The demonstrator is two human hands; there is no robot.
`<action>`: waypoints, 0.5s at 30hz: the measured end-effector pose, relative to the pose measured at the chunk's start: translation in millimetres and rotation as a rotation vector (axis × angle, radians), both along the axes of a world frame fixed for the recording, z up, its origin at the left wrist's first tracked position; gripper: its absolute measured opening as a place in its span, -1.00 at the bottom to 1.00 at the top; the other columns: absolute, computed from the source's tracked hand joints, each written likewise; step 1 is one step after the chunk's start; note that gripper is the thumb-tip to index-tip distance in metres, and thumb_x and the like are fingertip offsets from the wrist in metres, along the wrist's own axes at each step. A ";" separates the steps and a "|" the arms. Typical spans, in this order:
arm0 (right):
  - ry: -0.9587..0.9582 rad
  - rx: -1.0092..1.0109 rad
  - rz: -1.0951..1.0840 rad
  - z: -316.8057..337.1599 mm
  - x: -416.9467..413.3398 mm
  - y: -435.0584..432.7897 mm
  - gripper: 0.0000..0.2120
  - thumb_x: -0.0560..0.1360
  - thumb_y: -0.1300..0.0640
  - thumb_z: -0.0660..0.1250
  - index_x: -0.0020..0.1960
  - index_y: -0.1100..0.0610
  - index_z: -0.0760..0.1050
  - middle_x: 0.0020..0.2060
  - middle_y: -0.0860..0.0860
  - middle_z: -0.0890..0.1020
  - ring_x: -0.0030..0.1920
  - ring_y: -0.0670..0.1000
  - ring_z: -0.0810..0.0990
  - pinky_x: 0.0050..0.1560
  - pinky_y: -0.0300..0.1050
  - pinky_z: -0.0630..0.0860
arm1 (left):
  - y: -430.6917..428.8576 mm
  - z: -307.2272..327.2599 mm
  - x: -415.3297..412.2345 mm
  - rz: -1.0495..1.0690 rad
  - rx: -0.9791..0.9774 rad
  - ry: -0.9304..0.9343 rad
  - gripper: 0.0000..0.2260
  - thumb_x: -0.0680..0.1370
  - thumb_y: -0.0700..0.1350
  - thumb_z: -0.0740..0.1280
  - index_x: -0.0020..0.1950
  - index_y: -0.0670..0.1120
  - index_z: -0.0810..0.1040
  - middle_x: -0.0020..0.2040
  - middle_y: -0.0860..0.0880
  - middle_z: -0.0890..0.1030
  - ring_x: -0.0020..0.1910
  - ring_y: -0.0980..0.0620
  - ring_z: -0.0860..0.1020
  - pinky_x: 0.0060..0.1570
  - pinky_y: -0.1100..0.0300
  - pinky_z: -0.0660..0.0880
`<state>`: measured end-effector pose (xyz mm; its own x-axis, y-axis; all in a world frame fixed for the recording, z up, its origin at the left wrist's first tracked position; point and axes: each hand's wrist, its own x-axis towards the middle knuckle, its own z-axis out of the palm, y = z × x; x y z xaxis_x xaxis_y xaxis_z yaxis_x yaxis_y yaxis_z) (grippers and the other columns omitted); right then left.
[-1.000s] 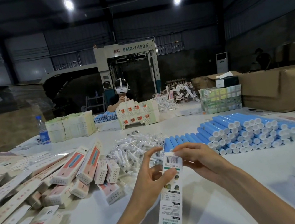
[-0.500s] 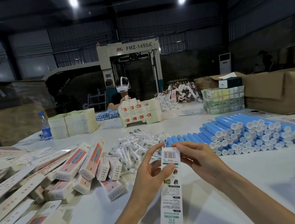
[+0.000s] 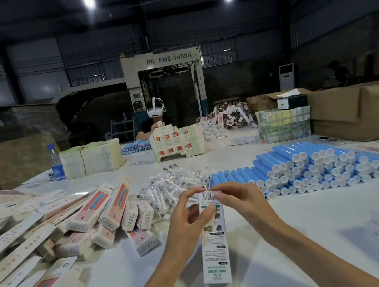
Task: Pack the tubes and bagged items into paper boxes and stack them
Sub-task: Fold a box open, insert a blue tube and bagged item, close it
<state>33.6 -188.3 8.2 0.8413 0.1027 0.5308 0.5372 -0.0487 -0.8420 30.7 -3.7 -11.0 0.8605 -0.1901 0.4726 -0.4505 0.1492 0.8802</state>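
Evidently closing up: steadies the upright paper box [image 3: 214, 247] over the white table [image 3: 297, 225], with left hand [image 3: 183, 219] pinching its upper end and right hand [image 3: 243, 199] pinching the barcoded top flap, likely to tuck it shut. Reads, upside down, "X-S1" and "ELECTRIC" near the bottom. Has blue tubes [image 3: 313, 167] and bagged items [image 3: 173, 188] piled just beyond, handy for filling. Shows "FMZ-1450A" on the far machine [image 3: 162, 72].

Single wide-angle view from the wearer's head, facing forward and slightly down along the broad white counter [image 3: 309, 223], forearms entering at the bottom edge, left hand [image 3: 186, 221] and right hand [image 3: 243, 199] nearest the lens at lower centre, both on a tall white printed paper box [image 3: 214, 252], dim warehouse wall [image 3: 92, 49] far behind, lines bowed toward the frame edges.
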 end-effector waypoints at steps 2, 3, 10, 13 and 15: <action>0.042 0.059 0.037 -3.3 0.3 3.1 -0.80 0.61 0.10 0.45 0.22 0.01 0.71 0.12 0.02 0.75 0.20 0.05 0.70 0.28 -0.06 0.56 | -0.9 -0.2 0.4 0.004 -0.017 0.003 -0.65 0.60 -0.09 0.51 0.33 0.16 0.54 0.10 -0.13 0.77 0.05 -0.12 0.76 -0.05 0.20 0.65; 0.072 0.101 0.075 -5.2 0.6 4.9 -0.76 0.63 0.11 0.43 0.28 0.02 0.68 0.16 0.05 0.74 0.24 0.08 0.68 0.33 -0.01 0.55 | -1.1 -0.4 1.2 0.008 -0.024 0.000 -0.65 0.60 -0.07 0.51 0.33 0.16 0.53 0.11 -0.12 0.77 0.07 -0.12 0.75 -0.03 0.19 0.66; 0.421 0.188 0.269 -12.7 -8.4 17.2 -0.61 0.68 -0.13 0.26 0.42 0.01 0.56 0.21 0.19 0.64 0.17 0.16 0.63 0.28 0.16 0.54 | 0.6 -2.5 6.2 0.048 -0.133 0.058 -0.65 0.56 -0.06 0.54 0.27 0.11 0.52 0.20 -0.12 0.71 0.16 -0.19 0.72 0.11 -0.09 0.70; 0.467 0.188 0.300 -16.9 -15.8 12.9 -0.57 0.72 -0.15 0.18 0.44 0.08 0.52 0.25 0.31 0.60 0.20 0.30 0.63 0.40 0.27 0.51 | 3.1 -2.7 6.3 0.063 -0.075 0.016 -0.63 0.52 0.03 0.59 0.25 0.12 0.53 0.19 0.01 0.70 0.20 -0.07 0.70 0.11 0.01 0.69; 0.454 0.145 0.287 -16.3 -24.1 4.2 -0.59 0.72 -0.15 0.19 0.47 0.00 0.49 0.31 0.31 0.59 0.26 0.31 0.64 0.39 0.28 0.52 | 3.8 -2.1 5.8 0.094 0.035 -0.070 -0.61 0.49 0.12 0.60 0.23 0.17 0.53 0.19 0.14 0.68 0.24 0.14 0.63 0.18 0.18 0.59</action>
<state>9.6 -184.1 -8.1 0.9377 0.3146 0.1474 0.0936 0.1798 -0.9792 36.5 0.2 -13.1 0.8406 -0.1275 0.5264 -0.5212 0.0737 0.8502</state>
